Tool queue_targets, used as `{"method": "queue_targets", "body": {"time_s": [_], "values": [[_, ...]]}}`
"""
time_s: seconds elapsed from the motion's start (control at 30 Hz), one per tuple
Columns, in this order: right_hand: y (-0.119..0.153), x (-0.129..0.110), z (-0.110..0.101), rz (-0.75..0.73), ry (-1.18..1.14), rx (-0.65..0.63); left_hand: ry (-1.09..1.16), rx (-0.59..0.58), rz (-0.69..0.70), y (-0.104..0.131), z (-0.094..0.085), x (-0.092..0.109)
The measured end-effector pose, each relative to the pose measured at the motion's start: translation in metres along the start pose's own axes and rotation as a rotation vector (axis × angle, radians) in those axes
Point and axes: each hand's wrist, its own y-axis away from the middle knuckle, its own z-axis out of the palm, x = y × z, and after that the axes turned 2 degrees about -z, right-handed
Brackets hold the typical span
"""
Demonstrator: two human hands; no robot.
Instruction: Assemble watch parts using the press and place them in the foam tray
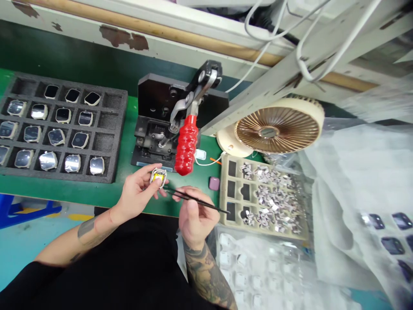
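Green worktop [101, 193] carrying a grey foam tray [64, 175], red-handled clamp [186, 144], fan [269, 131], beige tray [238, 183] and small purple square [214, 183], perhaps a watch case

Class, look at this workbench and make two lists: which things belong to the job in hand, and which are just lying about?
Likely part of the job:
- watch case, in the left hand
- tweezers, in the right hand
- clamp with red handle
- foam tray of watches
- beige tray of small parts

Probably just lying about:
- fan
- purple square
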Motion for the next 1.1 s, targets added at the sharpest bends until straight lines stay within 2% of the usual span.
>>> {"method": "queue_targets", "body": {"time_s": [0.07,0.13,0.27,0.4,0.5,0.6,0.67,0.7,0.77,0.87,1.0,1.03,1.1], "values": [[-0.004,0.003,-0.002,-0.026,0.064,0.085,0.049,0.002,-0.014,-0.002,0.002,0.001],[-0.007,0.010,-0.003,0.012,0.085,0.112,0.094,-0.012,-0.028,-0.003,0.003,0.002],[-0.012,0.018,-0.004,0.173,0.022,0.066,0.227,-0.074,-0.096,-0.007,0.001,0.000],[-0.033,-0.005,-0.027,0.249,-0.094,-0.023,0.234,-0.013,-0.181,-0.014,-0.005,-0.004],[-0.066,-0.034,-0.050,0.119,-0.006,-0.123,0.131,0.027,-0.141,-0.016,-0.008,-0.009],[-0.099,-0.048,-0.055,-0.203,0.468,-0.006,0.044,0.016,-0.093,-0.015,-0.010,-0.015],[-0.109,-0.045,-0.049,-0.394,0.727,0.055,-0.003,0.000,-0.067,-0.012,-0.011,-0.018],[-0.109,-0.041,-0.045,-0.444,0.792,0.042,-0.026,-0.009,-0.056,-0.011,-0.012,-0.019],[-0.098,-0.028,-0.040,-0.452,0.822,-0.033,-0.067,-0.019,-0.034,-0.008,-0.014,-0.021],[-0.064,-0.007,-0.040,-0.378,0.915,-0.212,-0.111,-0.027,-0.003,-0.005,-0.018,-0.022],[-0.024,0.008,-0.046,-0.239,1.227,-0.457,-0.208,-0.032,0.029,-0.004,-0.022,-0.024],[-0.019,0.008,-0.050,-0.218,1.246,-0.468,-0.233,-0.035,0.035,-0.004,-0.022,-0.024],[-0.016,0.001,-0.065,-0.230,1.218,-0.378,-0.272,-0.052,0.043,-0.003,-0.022,-0.024]]}}
